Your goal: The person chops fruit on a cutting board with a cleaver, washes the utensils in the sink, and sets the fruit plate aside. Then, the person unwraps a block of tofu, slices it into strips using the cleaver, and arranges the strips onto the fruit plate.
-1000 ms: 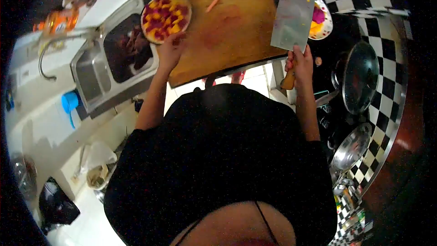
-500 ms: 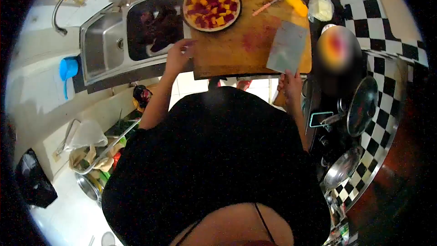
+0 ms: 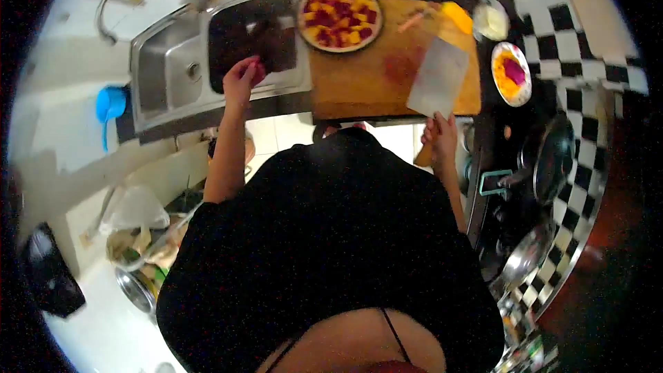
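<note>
Here's the broad steel cleaver with the wooden handle (image 3: 438,77), its blade over the right end of the brown wooden chopping board (image 3: 352,86), and the right hand (image 3: 444,137) has fingers wrapped firmly round that handle. Across to the left hand (image 3: 239,84), out over the steel double sink (image 3: 305,72), fingertips pinched together on what looks like a small magenta scrap (image 3: 258,72), though blur makes that hard to swear to. Plenty already diced, it seems: red and yellow cubes (image 3: 340,16) cover a round plate at the board's far left corner. Not everything, though! A yellow-orange chunk (image 3: 456,18) sits uncut at the far right, and orange and magenta pieces (image 3: 512,72) fill a white oval plate (image 3: 516,102) on the dark worktop (image 3: 487,97) beyond.
</note>
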Demonstrator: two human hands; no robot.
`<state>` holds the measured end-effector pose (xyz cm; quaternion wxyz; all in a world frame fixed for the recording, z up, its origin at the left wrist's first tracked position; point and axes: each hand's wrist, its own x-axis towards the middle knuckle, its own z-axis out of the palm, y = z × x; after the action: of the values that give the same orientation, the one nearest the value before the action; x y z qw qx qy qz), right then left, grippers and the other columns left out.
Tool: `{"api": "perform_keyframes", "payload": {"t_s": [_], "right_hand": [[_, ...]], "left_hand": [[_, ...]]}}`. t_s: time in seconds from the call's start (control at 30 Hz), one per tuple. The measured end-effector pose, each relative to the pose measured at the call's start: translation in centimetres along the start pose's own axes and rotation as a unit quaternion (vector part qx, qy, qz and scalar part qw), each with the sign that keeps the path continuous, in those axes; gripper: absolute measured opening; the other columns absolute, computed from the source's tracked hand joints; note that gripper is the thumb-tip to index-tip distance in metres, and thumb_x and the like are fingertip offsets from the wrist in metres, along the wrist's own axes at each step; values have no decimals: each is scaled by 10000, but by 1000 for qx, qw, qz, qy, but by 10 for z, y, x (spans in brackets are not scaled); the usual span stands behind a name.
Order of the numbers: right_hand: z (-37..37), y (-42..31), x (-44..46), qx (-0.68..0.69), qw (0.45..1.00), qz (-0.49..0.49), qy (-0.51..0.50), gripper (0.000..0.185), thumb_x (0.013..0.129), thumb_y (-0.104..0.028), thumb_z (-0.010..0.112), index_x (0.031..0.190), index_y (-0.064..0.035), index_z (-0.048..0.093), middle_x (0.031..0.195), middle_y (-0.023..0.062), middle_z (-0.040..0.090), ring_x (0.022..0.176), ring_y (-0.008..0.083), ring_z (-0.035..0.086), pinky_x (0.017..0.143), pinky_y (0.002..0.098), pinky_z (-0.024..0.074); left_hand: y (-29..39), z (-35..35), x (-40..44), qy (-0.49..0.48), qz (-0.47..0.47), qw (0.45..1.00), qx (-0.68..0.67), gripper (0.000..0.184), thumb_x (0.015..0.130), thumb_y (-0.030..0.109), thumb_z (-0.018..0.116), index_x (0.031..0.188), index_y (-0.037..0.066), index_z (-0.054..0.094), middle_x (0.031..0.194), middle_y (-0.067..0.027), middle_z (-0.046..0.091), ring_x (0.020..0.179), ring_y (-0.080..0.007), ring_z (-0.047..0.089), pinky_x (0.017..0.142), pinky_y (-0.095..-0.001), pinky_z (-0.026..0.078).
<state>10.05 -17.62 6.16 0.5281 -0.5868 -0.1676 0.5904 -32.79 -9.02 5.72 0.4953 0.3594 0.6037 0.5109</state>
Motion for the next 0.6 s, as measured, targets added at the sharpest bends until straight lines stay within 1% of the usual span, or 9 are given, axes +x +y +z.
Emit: {"api": "perform_keyframes", "payload": {"t_s": [0.03, 0.07, 0.1, 0.17, 0.27, 0.4, 0.47, 0.53, 0.6], "right_hand": [[0, -4, 1, 25, 999, 29, -16, 196, 872, -194, 528, 985, -75, 423, 634, 48, 503, 415, 150, 433, 356, 294, 365], [-1, -5, 2, 15, 999, 27, -17, 133, 876, -195, 522, 884, -93, 437, 611, 44, 488, 406, 150, 422, 352, 296, 355], [3, -8, 4, 13, 999, 41, -18, 132, 879, -192, 515, 870, -98, 423, 590, 37, 467, 403, 149, 412, 350, 301, 351], [3, -6, 9, 18, 998, 36, -56, 125, 886, -189, 502, 887, -100, 415, 597, 34, 459, 407, 159, 414, 352, 302, 344], [7, -5, 11, 13, 997, 33, -74, 140, 895, -200, 488, 956, -95, 419, 607, 37, 461, 425, 163, 423, 369, 296, 349], [17, -5, 4, -1, 996, 27, -83, 203, 898, -192, 477, 1047, -98, 376, 617, 49, 466, 435, 157, 426, 382, 293, 358], [28, -8, -5, -4, 997, 12, -76, 228, 891, -181, 482, 1072, -104, 365, 618, 52, 466, 437, 154, 433, 375, 292, 355], [37, -6, -12, 16, 998, 18, -61, 262, 887, -178, 485, 1109, -115, 361, 618, 54, 467, 439, 153, 442, 372, 285, 360], [49, -3, -19, 10, 999, -1, -53, 234, 889, -181, 485, 1084, -112, 374, 620, 54, 473, 438, 157, 447, 370, 284, 364]], "left_hand": [[-1, -9, -2, 9, -46, 984, -170, 338, 895, 218, 518, 1152, -3, 517, 992, -103, 601, 894, -189, 585, 800, -334, 486], [-11, -26, 4, -66, -72, 936, -337, 526, 890, 351, 488, 1265, -3, 384, 1219, -159, 481, 1143, -282, 458, 985, -429, 361], [4, -27, -5, -132, -54, 882, -448, 671, 854, 479, 473, 1288, -16, 340, 1302, -186, 396, 1235, -328, 343, 1047, -454, 253], [30, -26, -28, -151, -28, 810, -566, 797, 825, 566, 438, 1306, -49, 281, 1369, -212, 291, 1274, -357, 270, 1056, -457, 240], [47, -35, -47, -152, 11, 811, -565, 852, 841, 621, 307, 1345, -54, 175, 1402, -210, 218, 1285, -359, 242, 1062, -457, 229], [40, -64, -54, -128, 19, 835, -534, 818, 858, 607, 284, 1358, -29, 161, 1416, -195, 197, 1293, -349, 231, 1066, -454, 219], [41, -89, -44, 1, -14, 936, -351, 739, 873, 564, 332, 1351, 10, 230, 1391, -169, 272, 1269, -329, 287, 1047, -438, 253], [-8, -159, 2, 115, -26, 967, -228, 447, 888, 382, 482, 1195, 57, 484, 1132, -101, 552, 979, -239, 542, 852, -384, 429], [22, -182, 22, 195, -48, 979, 20, 371, 842, 323, 561, 1124, 82, 556, 979, -78, 617, 806, -202, 591, 711, -348, 471]]}}
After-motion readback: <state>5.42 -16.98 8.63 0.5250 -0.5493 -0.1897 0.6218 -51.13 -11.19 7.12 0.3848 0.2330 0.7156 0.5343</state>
